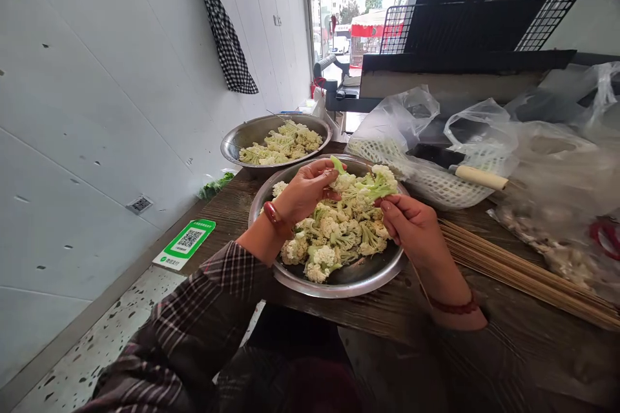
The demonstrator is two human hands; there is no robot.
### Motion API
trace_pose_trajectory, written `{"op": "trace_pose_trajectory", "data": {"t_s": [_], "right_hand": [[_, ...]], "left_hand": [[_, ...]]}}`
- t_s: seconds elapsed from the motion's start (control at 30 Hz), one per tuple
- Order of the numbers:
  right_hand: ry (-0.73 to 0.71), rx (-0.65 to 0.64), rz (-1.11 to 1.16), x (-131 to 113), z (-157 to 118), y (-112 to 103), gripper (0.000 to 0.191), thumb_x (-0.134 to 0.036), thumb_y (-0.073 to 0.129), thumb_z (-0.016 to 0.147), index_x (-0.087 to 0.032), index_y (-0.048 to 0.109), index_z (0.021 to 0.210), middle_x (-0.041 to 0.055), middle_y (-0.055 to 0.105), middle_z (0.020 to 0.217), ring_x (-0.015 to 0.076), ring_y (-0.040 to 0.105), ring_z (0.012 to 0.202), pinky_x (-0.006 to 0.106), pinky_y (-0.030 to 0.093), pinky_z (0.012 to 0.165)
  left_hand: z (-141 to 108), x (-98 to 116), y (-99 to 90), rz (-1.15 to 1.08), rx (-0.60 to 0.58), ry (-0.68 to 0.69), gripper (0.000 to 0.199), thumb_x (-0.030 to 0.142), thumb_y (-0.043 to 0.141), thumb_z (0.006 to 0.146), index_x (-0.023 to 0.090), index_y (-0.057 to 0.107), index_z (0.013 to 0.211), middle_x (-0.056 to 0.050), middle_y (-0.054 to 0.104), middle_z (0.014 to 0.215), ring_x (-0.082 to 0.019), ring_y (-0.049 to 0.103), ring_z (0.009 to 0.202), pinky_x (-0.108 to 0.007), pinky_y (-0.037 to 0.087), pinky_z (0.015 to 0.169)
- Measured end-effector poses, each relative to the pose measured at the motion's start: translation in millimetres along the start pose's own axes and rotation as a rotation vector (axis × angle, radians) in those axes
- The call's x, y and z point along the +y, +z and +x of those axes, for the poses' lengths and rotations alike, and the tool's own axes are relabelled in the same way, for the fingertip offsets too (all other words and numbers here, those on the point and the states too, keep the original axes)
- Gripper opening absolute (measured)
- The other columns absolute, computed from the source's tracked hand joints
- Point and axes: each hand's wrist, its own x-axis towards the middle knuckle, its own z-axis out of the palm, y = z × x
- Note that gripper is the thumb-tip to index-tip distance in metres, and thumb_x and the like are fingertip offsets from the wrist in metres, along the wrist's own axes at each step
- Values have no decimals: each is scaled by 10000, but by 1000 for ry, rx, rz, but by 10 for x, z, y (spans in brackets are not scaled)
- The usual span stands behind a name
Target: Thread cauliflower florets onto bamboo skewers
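Observation:
My left hand (314,190) pinches a small cauliflower floret (338,166) by its pale green stem, above the near metal bowl (334,292). Close by on the right, my right hand (407,222) has its fingertips pressed together at the base of another floret (380,184). A thin wooden skewer (420,281) runs back from that hand along the wrist; its tip is hidden at the floret. Loose cauliflower pieces (334,232) fill the near bowl beneath both hands.
A second metal bowl (227,145) with cauliflower stands behind. A bundle of skewers (523,271) lies at right, near plastic bags (547,161) and a wooden-handled tool (479,177). A green QR card (186,242) sits at the table's left edge, beside the white wall (121,77).

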Motion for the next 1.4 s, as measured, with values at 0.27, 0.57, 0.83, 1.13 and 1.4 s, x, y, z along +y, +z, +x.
{"op": "trace_pose_trajectory", "data": {"t_s": [0.27,0.57,0.83,1.13,1.4], "right_hand": [[-32,-194,-183,9,-29,-35,322,-448,604,934,-154,734,929,-59,480,486,76,387,431,218,290,432],[-57,-207,-291,-8,-22,-35,323,-438,580,953,-161,737,900,-49,488,508,86,409,457,225,336,468],[-82,-184,-311,-17,-31,-35,324,-442,578,954,-164,739,911,-45,493,522,93,429,477,230,348,483],[-123,-236,-367,-33,-37,-30,311,-412,552,974,-171,720,873,-43,499,536,99,434,504,235,348,501],[-141,-250,-449,-75,-35,-35,318,-394,538,969,-174,676,786,-33,491,539,113,431,530,248,354,521]], "left_hand": [[-15,49,-2,-10,97,25,327,410,832,728,137,684,831,33,499,700,-33,408,549,-163,343,456],[-84,114,22,-80,-98,-39,335,318,828,730,153,723,1002,-24,642,880,-78,558,702,-196,455,606],[-48,125,-60,-139,-32,10,337,125,795,725,149,688,1044,-11,665,878,-68,592,705,-197,487,650],[-39,84,-58,-123,15,33,383,292,786,799,158,605,1110,-35,689,916,-119,659,763,-245,530,679],[-42,98,-25,-111,10,61,331,335,799,783,149,630,998,-12,660,894,-95,632,719,-237,547,665]]}}
